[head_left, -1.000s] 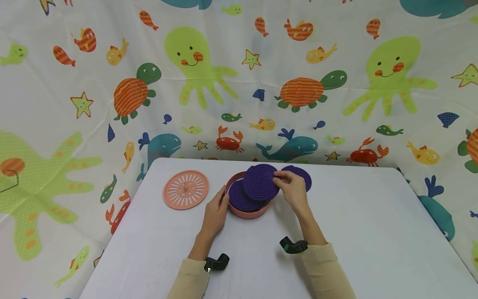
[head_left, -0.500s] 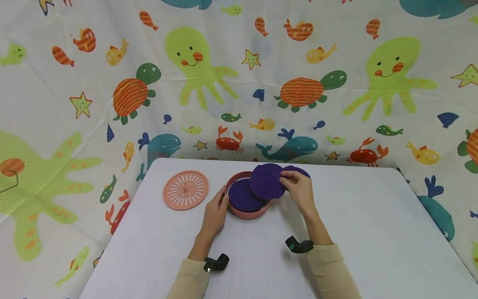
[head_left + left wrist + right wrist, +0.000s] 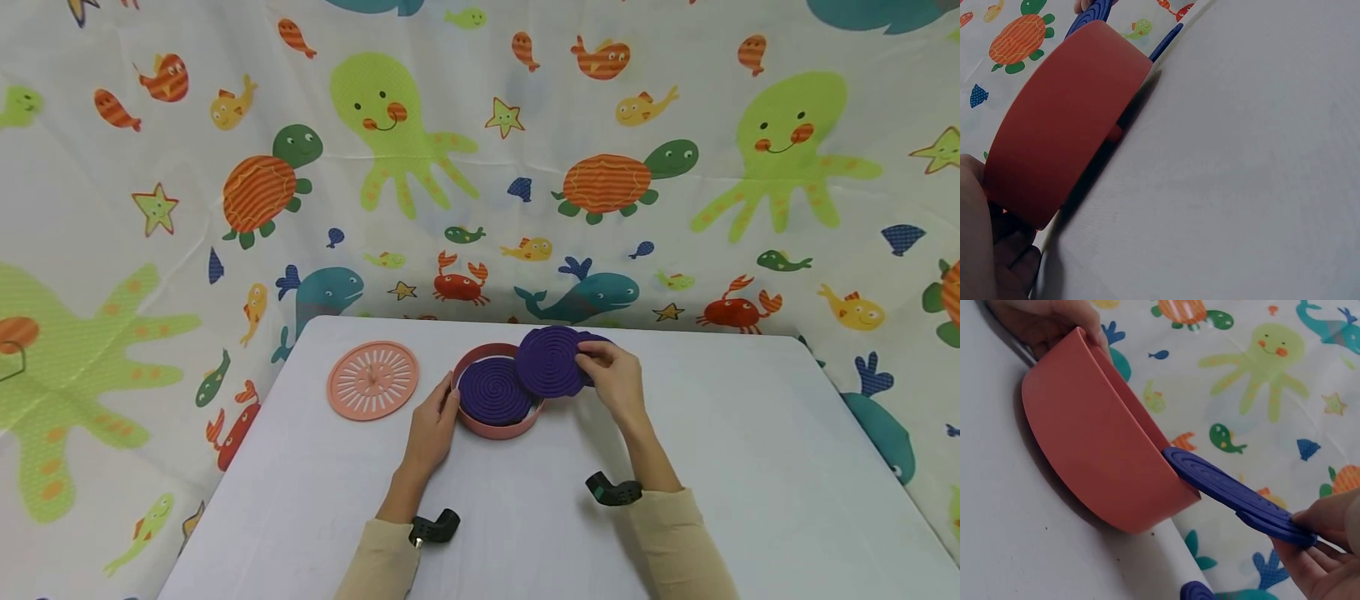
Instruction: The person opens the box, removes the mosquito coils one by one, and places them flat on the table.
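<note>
Head looks down; close wrist views share bowl (image 3: 1097, 431).

Two hands: one left hand (image 3: 433, 423), one right hand (image 3: 613, 379). Two black wrist cameras (image 3: 435, 527), low centre of the head view. One pink round bowl (image 3: 497, 432), centre; one pink slotted lid (image 3: 372, 380), left of centre. At least three purple spiral mats (image 3: 493, 393); whether the upper one is doubled cannot be told. One white table (image 3: 750, 458). One printed cloth (image 3: 517, 21), bearing three octopuses (image 3: 386, 108), three turtles (image 3: 607, 182) and three crabs (image 3: 459, 287), counting cropped ones.
</note>
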A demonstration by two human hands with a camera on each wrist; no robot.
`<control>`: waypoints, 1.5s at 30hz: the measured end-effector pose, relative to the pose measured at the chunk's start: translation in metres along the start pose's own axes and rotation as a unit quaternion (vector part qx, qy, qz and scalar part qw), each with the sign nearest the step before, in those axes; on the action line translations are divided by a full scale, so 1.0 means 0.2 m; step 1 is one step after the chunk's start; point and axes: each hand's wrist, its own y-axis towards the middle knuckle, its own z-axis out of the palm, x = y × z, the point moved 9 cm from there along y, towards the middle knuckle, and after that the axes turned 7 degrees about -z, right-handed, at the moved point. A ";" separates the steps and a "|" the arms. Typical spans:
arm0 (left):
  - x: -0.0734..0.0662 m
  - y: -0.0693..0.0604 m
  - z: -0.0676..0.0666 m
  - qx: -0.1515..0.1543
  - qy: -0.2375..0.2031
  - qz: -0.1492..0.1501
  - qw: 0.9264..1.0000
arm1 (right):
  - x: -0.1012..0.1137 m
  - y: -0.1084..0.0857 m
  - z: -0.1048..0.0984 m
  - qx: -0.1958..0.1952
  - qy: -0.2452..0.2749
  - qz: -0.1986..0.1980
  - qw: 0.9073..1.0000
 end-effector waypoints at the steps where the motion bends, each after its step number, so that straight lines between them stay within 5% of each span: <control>1: 0.00 0.00 0.00 0.001 -0.001 -0.001 1.000 | 0.00 0.00 -0.01 -0.002 0.000 0.001 1.000; 45: 0.03 0.01 0.01 0.001 0.006 -0.003 1.000 | -0.20 0.05 -0.35 -0.111 0.056 0.061 0.990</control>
